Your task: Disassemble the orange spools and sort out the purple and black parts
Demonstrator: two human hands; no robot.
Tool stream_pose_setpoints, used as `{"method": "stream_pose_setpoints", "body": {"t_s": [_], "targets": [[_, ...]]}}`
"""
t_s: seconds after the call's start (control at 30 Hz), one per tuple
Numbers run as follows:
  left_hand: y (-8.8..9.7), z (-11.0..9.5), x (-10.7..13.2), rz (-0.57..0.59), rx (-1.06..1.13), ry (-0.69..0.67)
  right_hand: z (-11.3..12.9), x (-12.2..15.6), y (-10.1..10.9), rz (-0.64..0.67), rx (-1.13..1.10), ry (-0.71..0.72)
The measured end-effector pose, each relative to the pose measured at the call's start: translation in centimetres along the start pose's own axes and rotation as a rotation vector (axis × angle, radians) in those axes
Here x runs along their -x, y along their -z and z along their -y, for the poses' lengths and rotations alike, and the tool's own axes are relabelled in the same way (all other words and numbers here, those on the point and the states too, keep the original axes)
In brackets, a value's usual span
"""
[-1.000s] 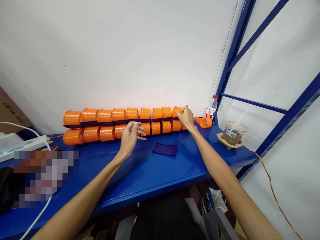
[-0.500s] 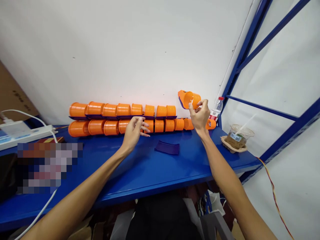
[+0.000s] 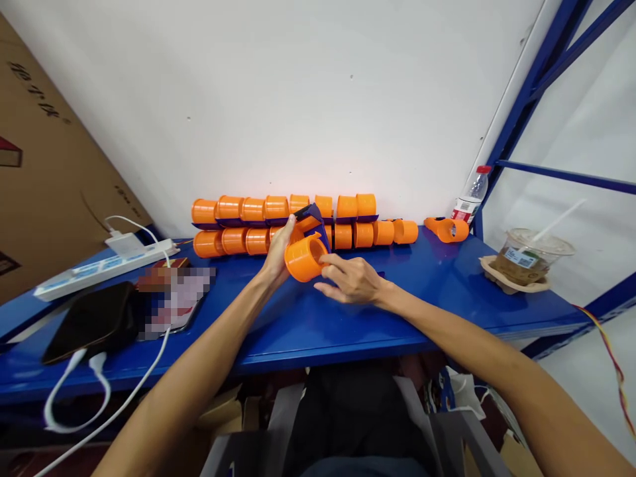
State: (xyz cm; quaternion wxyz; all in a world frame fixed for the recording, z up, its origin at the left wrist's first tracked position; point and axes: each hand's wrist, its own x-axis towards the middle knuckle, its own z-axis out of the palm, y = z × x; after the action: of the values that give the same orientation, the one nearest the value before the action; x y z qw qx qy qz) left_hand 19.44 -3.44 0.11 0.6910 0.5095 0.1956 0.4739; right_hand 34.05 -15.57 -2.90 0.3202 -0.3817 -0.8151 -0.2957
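Holding, left hand (image 3: 279, 253): closed around a short, open-ended orange plastic cylinder (image 3: 298, 264), raised above the glossy blue counter (image 3: 328, 331), in front of the rows; a dark purple curved plate (image 3: 315, 217) shows just above it.
Right hand (image 3: 355, 279): half-curled, a narrow gap between thumb and fingers, fingertips at that cylinder's rim; whether they press, I cannot tell.
Drink cup (image 3: 535, 254): one, clear plastic, partly filled with brown liquid (image 3: 521, 271), one white straw (image 3: 559, 220) inside, seated in a pale cardboard holder (image 3: 501, 279).
Bottle (image 3: 471, 197): one, clear plastic, red-capped; contents unclear.
Upper row (image 3: 253, 209): eight orange cylinders along the wall.
Lower row (image 3: 363, 235): four left of the hands, at least four right; the middle is hidden.
Loose orange piece (image 3: 440, 230): one, lying beside the bottle.
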Motion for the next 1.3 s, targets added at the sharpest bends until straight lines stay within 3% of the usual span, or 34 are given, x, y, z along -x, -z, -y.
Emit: {"method": "stream_pose_setpoints", "body": {"t_s": [0.17, 0.3, 0.5, 0.7, 1.07, 1.3], "targets": [[-0.7, 1.0, 0.0, 0.044, -0.057, -0.05, -2.0, -0.6, 0.9, -0.165, -0.119, -0.45], [-1.1, 2.3, 0.1, 0.066, -0.205, -0.169, -3.9, -0.4, 0.5, -0.124, -0.175, -0.647], [-1.1, 3.0, 0.3, 0.084, -0.443, -0.286, -4.7, -0.2, 0.2, 0.081, -0.234, -0.717], [-1.0, 3.2, 0.0, 0.132, -0.546, -0.33, -4.2, -1.0, 1.1, 0.249, -0.239, -0.783], [-0.9, 3.9, -0.1, 0.042, -0.527, -0.411, -3.7, -1.4, 1.8, 0.198, -0.329, -0.799], [-1.4, 3.6, 0.4, 0.017, -0.422, -0.402, -4.5, -1.5, 1.8, 0.249, -0.202, -0.785]]}}
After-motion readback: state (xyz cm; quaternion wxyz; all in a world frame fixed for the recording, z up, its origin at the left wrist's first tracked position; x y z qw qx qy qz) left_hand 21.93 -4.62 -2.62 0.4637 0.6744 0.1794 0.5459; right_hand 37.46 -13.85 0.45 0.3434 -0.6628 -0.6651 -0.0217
